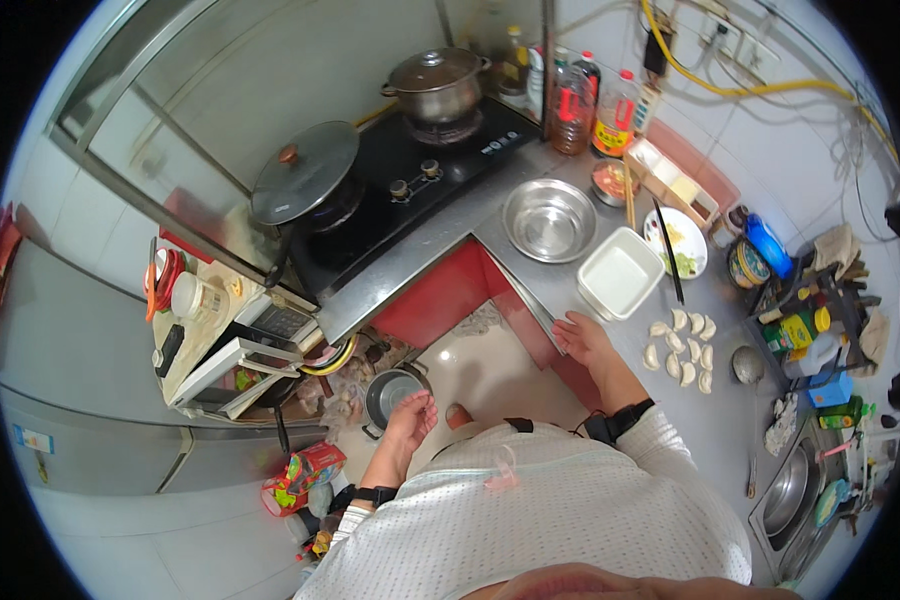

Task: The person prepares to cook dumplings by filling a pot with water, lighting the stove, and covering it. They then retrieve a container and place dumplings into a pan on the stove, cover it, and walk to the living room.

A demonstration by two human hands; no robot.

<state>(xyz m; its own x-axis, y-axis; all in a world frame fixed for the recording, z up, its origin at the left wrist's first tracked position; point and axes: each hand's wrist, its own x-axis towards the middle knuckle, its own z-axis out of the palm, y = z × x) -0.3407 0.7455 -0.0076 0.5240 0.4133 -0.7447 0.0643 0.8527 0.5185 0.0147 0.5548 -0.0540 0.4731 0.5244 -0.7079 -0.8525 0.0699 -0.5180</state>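
Note:
My left hand (412, 421) hangs at waist height with loosely curled fingers and nothing in it. Below it, a metal pot (394, 394) stands on the floor. Close to the counter's inner edge, my right hand (586, 341) is empty too, palm turned up and fingers slightly bent. A white rectangular dish (621, 271) lies just beyond it on the steel counter (645, 427). To its right, several uncooked dumplings (688, 351) are laid out in loose rows. A shiny steel basin (550, 220) sits left of the dish. Black chopsticks (668, 251) rest across a white plate (676, 241) of chopped food.
A lidded wok (305, 174) and a lidded steel pot (436, 81) occupy the black gas hob (412, 191). Sauce bottles (615, 112) line the back wall. At right are a skimmer ladle (748, 367), a bottle rack (795, 330) and a sink (789, 487). A microwave (232, 375) stands left, its door open.

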